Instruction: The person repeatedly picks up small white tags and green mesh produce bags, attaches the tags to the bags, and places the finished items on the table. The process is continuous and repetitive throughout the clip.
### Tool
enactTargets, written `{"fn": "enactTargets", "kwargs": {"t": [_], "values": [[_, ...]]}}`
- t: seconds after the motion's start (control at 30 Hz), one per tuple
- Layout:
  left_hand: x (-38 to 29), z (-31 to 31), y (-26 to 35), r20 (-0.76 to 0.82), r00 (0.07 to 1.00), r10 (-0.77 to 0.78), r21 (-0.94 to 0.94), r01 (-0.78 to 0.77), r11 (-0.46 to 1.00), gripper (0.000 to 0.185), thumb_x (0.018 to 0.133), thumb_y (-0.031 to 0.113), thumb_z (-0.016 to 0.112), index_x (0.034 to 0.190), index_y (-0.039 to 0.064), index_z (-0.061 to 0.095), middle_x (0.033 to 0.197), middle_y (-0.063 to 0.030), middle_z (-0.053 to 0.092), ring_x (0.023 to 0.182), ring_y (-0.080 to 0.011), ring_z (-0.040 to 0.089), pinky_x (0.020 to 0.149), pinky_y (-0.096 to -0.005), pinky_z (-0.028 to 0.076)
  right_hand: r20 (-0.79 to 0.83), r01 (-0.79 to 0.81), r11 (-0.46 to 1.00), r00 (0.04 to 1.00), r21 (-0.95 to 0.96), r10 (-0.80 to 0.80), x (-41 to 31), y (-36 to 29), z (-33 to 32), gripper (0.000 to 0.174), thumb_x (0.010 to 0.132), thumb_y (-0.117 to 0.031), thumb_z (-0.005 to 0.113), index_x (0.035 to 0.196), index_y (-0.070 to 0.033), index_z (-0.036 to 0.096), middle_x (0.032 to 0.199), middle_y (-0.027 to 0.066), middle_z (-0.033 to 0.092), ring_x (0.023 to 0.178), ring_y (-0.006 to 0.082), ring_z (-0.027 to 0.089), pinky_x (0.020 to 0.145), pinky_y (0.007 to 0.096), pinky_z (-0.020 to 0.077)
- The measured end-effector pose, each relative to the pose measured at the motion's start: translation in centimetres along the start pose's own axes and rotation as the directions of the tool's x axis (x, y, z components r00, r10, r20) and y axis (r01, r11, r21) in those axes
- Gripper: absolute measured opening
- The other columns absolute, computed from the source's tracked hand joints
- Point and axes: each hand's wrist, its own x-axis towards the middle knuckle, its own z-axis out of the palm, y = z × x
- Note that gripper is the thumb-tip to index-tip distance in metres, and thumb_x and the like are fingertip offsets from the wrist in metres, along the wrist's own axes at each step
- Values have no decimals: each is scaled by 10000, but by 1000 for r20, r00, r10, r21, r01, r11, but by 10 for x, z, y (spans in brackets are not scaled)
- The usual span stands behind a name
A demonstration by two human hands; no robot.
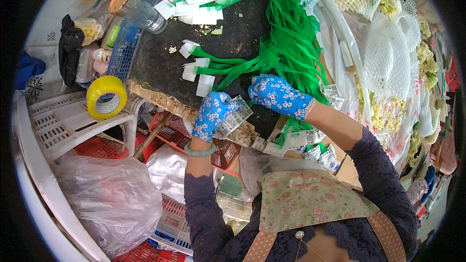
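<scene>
My left hand (pixel 213 114), in a blue floral glove, holds a strip of printed labels (pixel 235 118) at the front edge of a dark-topped table (pixel 233 40). My right hand (pixel 278 94), gloved alike, is curled just right of the strip. Whether its fingers pinch anything is hidden. Beside and beyond it lies a heap of green mesh sleeves (pixel 291 43). Several sleeves stretch left, their ends wrapped in white labels (pixel 205 84). Farther back are more labelled ends (pixel 198 5). Below my right forearm, more labels (pixel 320 156) hang with green mesh at the table edge.
Left stand a glass jar (pixel 136 11), a blue plastic basket (pixel 125 49) and a yellow tape roll (pixel 106 97) on a white plastic stool (pixel 80 116). A filled clear plastic bag (pixel 109 196) sits below. Produce in white foam netting (pixel 391 51) is piled at right.
</scene>
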Motion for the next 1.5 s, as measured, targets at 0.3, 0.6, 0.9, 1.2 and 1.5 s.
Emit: {"fn": "enactTargets", "kwargs": {"t": [0.3,0.6,0.9,1.2,1.5], "values": [[-2,-1,2,-19,999,37,32,-36,999,310,761,266,708,653,-18,644,604,-157,625,508,-225,603,503,-354,462,128,-56,998,990,-19,58,2,-1,-3,136,796,-199,594,845,-75,619,994,188,578,910,345,587,758,436,494],[-2,-1,0,10,1000,-14,30,13,999,310,743,274,730,676,-21,664,605,-142,628,525,-207,611,519,-344,473,136,-61,998,989,-30,64,3,-4,-6,134,796,-192,595,850,-72,621,990,188,581,908,341,589,758,436,496],[1,3,-1,-20,1000,15,93,-13,996,269,744,238,721,686,-18,662,613,-165,622,535,-241,614,522,-366,464,63,-33,999,997,-32,35,2,-3,-3,145,780,-166,572,854,-63,642,925,176,591,874,338,605,733,435,509],[0,4,2,13,995,-94,119,92,989,345,737,355,709,701,15,665,690,-203,628,642,-349,611,612,-430,477,23,-244,970,970,-5,244,10,-18,-1,345,820,-394,604,763,-59,668,850,157,612,838,333,600,754,442,482],[-55,-39,-26,40,999,6,192,-14,981,353,713,329,752,700,4,616,612,-134,593,580,-278,594,576,-384,463,82,-293,951,950,-99,301,15,-25,-2,327,803,-374,614,774,-54,677,846,163,633,839,335,607,747,457,484]]}}
